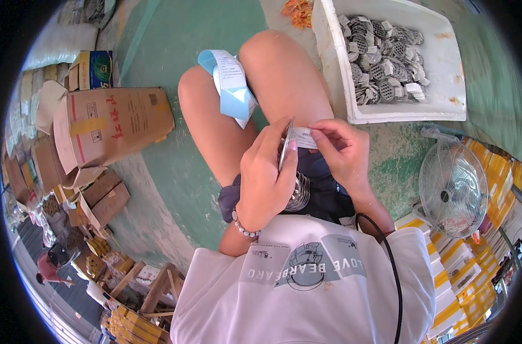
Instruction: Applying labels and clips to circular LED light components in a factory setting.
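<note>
My left hand, with a beaded bracelet at its wrist, grips a thin round metal disc seen almost edge-on. Between the thumb and fingers of my right hand is a small white label, its left end at the disc. Below my hands, a stack of shiny metal discs rests in my lap, partly hidden by my left hand. A curled strip of white labels on light blue backing lies across my thighs. To the right, a white foam box holds many perforated metal discs with white labels.
A large cardboard box stands on the green floor to the left, near a smaller open carton. At the right is a round wire-caged fan near stacked white-and-yellow boxes. Another person appears far off at lower left.
</note>
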{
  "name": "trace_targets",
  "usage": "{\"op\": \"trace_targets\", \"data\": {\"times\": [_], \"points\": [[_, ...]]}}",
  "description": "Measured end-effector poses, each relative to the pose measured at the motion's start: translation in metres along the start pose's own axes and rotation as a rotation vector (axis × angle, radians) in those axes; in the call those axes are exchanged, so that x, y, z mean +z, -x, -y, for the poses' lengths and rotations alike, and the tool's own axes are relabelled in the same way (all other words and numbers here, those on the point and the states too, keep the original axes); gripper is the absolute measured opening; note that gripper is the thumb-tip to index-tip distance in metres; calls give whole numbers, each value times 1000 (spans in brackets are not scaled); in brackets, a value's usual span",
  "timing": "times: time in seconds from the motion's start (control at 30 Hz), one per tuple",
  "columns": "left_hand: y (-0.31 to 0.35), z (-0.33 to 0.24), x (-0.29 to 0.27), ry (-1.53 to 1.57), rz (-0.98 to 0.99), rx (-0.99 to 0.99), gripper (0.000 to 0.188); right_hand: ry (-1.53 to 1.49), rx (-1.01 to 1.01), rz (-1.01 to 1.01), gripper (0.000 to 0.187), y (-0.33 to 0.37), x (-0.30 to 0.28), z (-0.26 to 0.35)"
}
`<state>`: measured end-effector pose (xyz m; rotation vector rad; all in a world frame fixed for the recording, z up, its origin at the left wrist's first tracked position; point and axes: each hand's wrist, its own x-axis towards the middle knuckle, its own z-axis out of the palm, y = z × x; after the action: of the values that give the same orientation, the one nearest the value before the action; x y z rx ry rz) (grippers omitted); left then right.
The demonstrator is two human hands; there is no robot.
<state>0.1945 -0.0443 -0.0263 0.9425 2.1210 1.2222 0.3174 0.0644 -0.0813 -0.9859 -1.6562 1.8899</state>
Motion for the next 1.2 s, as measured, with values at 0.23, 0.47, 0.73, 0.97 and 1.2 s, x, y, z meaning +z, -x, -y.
{"op": "trace_targets", "data": {"times": [0.23,0.47,0.73,0.97,1.2], "points": [[0,5,-4,23,5,14,31,161,-98,-44,16,0,-2,3],[-1,3,-4,-21,35,-23,28,180,-82,23,14,-2,-4,9],[-4,6,-7,19,53,-25,30,144,-74,72,10,-6,-7,9],[-2,12,-11,426,190,-153,45,-104,107,39,24,-6,-8,6],[-1,24,-3,321,235,-90,45,115,-35,11,32,-4,10,3]]}}
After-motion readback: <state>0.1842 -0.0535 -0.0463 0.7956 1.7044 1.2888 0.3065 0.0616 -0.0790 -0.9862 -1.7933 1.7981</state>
